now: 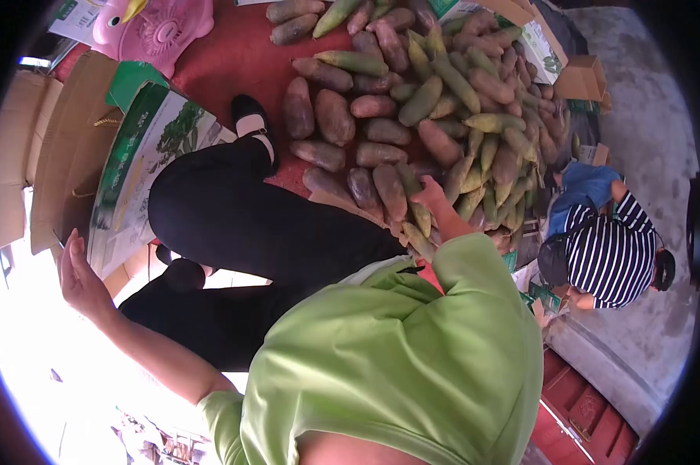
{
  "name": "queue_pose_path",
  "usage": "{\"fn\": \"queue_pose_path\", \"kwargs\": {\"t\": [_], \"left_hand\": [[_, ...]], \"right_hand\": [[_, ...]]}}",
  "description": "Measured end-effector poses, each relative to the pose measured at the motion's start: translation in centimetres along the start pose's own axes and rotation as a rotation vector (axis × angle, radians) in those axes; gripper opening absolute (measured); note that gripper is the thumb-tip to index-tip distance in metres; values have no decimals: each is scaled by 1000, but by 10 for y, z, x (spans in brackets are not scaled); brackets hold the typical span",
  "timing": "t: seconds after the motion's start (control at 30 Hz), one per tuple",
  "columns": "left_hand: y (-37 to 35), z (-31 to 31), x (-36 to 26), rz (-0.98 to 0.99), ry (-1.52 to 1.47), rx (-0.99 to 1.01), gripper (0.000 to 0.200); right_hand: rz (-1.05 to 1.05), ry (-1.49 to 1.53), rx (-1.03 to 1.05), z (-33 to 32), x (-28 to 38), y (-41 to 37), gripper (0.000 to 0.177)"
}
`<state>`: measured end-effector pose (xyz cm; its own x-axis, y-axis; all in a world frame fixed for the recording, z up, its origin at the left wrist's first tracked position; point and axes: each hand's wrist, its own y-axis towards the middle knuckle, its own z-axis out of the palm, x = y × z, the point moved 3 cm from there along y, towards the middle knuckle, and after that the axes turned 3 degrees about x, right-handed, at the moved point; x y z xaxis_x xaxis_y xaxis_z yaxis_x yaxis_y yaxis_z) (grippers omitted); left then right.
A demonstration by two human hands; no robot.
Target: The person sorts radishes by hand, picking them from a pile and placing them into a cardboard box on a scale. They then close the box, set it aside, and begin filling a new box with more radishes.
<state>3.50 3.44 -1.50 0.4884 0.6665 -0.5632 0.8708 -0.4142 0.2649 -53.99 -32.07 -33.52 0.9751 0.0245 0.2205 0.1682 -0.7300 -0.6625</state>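
My right hand (433, 195) reaches into the pile's near edge, with thumb and forefinger apart, next to a green radish-like root (418, 215) and a reddish-brown one (389, 193). Whether it touches either is hard to tell. My left hand (82, 279) is raised on the other side, fingers stretched out and holding nothing. It is close to an open cardboard carton (72, 132) and a printed green-and-white carton (144, 167). A large heap of long roots (443, 85), some green and some reddish-brown, spreads over a red cloth (218, 62).
My bent legs in black trousers (234, 217) lie between my hands. A pink fan (152, 27) stands at the upper left. At the right, a person in a striped top (610, 260) bends beside more cartons. Red wooden furniture (586, 411) is at the lower right.
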Motion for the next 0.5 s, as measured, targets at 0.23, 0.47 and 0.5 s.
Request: {"fn": "queue_pose_path", "kwargs": {"t": [0.23, 0.47, 0.5], "left_hand": [[-1, 0, -10, 111, 61, -6, 15], [-3, -4, -35, 85, 37, -11, 11], [-2, -3, -35, 78, 31, -12, 11]], "right_hand": [[18, -97, -15, 11, 5, 2, 76], [67, -157, 2, -9, 23, -6, 73], [111, -108, -17, -14, 23, -3, 74]]}}
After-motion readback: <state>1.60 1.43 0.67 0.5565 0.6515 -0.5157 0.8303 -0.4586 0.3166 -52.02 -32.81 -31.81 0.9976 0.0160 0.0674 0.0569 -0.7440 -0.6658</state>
